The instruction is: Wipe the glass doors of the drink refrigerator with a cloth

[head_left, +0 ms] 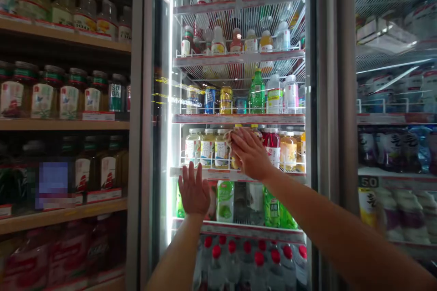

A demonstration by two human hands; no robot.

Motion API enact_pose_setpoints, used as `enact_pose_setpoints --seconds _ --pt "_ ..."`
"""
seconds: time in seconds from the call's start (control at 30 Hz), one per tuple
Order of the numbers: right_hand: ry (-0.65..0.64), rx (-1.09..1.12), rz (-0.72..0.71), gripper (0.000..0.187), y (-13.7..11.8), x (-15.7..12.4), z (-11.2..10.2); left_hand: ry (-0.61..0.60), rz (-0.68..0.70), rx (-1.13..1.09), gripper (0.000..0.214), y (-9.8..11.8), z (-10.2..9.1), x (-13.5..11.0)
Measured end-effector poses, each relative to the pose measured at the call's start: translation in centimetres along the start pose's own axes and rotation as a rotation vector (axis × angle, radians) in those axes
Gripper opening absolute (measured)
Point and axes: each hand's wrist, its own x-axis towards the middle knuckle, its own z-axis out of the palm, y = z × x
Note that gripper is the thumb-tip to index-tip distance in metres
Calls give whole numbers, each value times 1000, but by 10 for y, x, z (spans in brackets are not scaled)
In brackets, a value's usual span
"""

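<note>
"What does the right hand hold?"
"A crumpled, beige-brown cloth, its bunched edge showing left of the fingers, clamped against the clear glass fridge door."
"And the left hand?"
"Lower, to the left, fingers spread apart."

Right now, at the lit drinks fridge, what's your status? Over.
Right hand flat over a bunched cloth, at the glass door. Left hand open, fingers up, palm toward the glass. Cloth partly hidden. No obstruction visible.
</note>
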Motion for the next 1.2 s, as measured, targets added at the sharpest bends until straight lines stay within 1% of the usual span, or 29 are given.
enact_pose_setpoints --seconds 0.07,0.13,0.17,0.2,0.23,0.3,0.37,0.4,0.43,0.5,0.6,0.67,0.73,0.8,0.87,1.0,1.03,1.07,1.1,1.13,1.17,1.2 --pt "-79 19 -116 57 1 -11 -5 -7 -2 0 57 0 0 0" --pt "-119 17 -215 55 11 -20 -14 -11 -12 2 58 0 0 0" --pt "-117 6 -232 53 18 -24 -19 -10 -13 2 58 1 0 0" --pt "-90 -14 -209 51 27 -28 -24 -9 -11 2 58 1 0 0" --pt "-36 -40 -143 51 35 -31 -29 -6 -8 0 58 1 0 0" --pt "118 -95 67 51 46 -35 -34 3 -3 -8 58 2 0 0" --pt "245 -122 252 50 48 -36 -33 8 -1 -19 58 2 -1 0" --pt "269 -117 293 50 44 -36 -31 7 -3 -22 58 2 -1 0" --pt "271 -102 301 49 39 -36 -27 6 -4 -24 58 2 -1 0" --pt "223 -62 245 47 23 -35 -18 2 -6 -30 59 2 -1 0" --pt "98 -29 69 46 3 -35 -6 1 -19 -42 59 2 0 0" --pt "30 -44 -22 46 -4 -37 -1 5 -12 -37 58 1 1 0" --pt "5 -70 -59 47 -7 -39 1 20 3 -23 58 1 2 0" --pt "21 -85 -47 50 -8 -38 2 33 12 -15 58 0 2 -1" --pt "71 -91 52 56 -7 -35 1 32 6 -23 58 0 2 -1" --pt "267 -126 448 66 2 -25 -3 28 13 -31 61 0 1 0" --pt "307 -136 510 66 5 -24 -4 30 19 -27 61 0 1 0" --pt "328 -143 532 65 8 -25 -5 34 25 -22 62 0 1 0" --pt "323 -143 509 64 11 -26 -6 39 29 -19 62 0 1 0" --pt "291 -133 442 62 13 -28 -7 44 31 -17 62 0 1 0" --pt "237 -112 336 60 14 -31 -8 49 32 -18 62 0 2 0" --pt "166 -81 198 58 14 -34 -9 51 32 -20 61 0 2 0"
